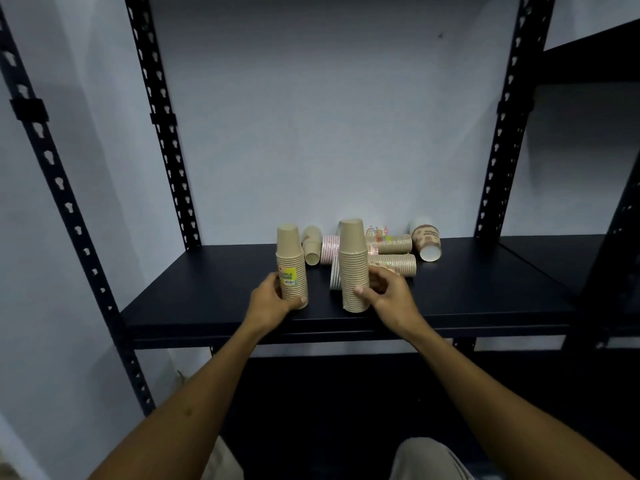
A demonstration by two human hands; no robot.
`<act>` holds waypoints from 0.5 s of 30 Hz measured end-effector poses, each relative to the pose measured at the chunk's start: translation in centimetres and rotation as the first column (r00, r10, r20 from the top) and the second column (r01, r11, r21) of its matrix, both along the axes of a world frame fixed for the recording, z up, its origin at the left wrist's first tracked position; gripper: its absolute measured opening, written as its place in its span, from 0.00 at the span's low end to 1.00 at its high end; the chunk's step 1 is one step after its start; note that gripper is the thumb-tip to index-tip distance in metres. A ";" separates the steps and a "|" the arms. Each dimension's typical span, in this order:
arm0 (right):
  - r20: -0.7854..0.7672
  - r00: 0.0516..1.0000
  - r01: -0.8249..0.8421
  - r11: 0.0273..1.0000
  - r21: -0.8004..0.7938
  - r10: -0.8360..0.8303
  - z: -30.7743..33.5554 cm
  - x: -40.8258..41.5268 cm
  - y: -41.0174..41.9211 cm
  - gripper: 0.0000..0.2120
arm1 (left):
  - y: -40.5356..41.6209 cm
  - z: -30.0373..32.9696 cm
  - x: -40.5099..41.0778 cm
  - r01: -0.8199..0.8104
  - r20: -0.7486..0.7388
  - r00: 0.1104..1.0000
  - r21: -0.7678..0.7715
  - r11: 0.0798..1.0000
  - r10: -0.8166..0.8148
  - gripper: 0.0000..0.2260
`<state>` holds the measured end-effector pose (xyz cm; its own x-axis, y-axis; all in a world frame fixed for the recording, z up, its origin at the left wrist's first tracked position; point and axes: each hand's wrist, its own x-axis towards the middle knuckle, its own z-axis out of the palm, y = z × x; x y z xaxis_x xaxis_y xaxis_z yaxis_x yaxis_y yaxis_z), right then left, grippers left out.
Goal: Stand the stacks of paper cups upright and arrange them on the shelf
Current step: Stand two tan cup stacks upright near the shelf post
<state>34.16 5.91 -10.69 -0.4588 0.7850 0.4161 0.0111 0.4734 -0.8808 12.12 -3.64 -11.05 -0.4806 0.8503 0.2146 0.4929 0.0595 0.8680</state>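
Two brown cup stacks stand upright, bottoms up, near the front of the dark shelf (180, 299). My left hand (272, 301) grips the left stack (291, 261), which carries a yellow label. My right hand (388, 292) holds the lower part of the right stack (353, 268). Behind them several stacks lie on their sides: a short brown one (311, 244), a pink-striped one (329, 249), a grey-striped one (334, 275) partly hidden behind the right stack, two printed brown ones (394, 244) (398, 264), and a short printed stack with a white mouth (426, 242).
Black perforated uprights (166, 140) (498, 150) frame the shelf against a pale wall (329, 116). Another dark shelf unit (602, 168) adjoins on the right. The left and right parts of the shelf board are bare. A darker space lies below the shelf.
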 end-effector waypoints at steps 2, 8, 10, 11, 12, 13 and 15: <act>0.014 1.000 0.008 1.000 -0.021 -0.008 -0.7 -0.7 0.3 0.19 | 0.3 -0.1 -0.7 0.006 0.009 1.000 -0.007 1.000 -0.006 0.29; 0.058 0.998 -0.010 1.000 -0.024 0.011 -0.9 -4.0 0.4 0.19 | 0.9 0.0 -1.5 -0.031 -0.017 0.999 -0.024 0.999 0.030 0.29; 0.061 0.998 -0.016 0.999 -0.029 0.018 -1.0 -5.3 0.4 0.19 | 1.1 -0.2 -1.7 -0.074 -0.030 0.997 -0.004 0.997 0.074 0.28; 0.064 0.998 -0.017 0.999 -0.032 0.019 -1.0 -5.7 0.3 0.20 | 1.2 -0.2 -1.6 -0.093 -0.035 0.995 0.003 0.996 0.093 0.29; 0.067 0.998 -0.019 0.999 -0.033 0.021 -0.9 -6.0 0.4 0.20 | 1.2 -0.3 -1.6 -0.109 -0.041 0.993 0.008 0.994 0.109 0.29; 0.073 0.997 -0.020 0.999 -0.035 0.022 -0.8 -6.3 0.5 0.21 | 1.3 -0.3 -1.6 -0.122 -0.049 0.991 0.012 0.992 0.123 0.29; 0.087 0.996 -0.020 0.999 -0.040 0.023 -0.7 -7.0 0.8 0.21 | 1.4 -0.3 -1.8 -0.142 -0.069 0.987 0.017 0.990 0.143 0.28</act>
<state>27.20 6.69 -11.44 -0.5089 0.7894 0.3433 0.0791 0.4400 -0.8945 10.27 -2.21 -11.38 -0.5805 0.7712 0.2614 0.5394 0.1237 0.8329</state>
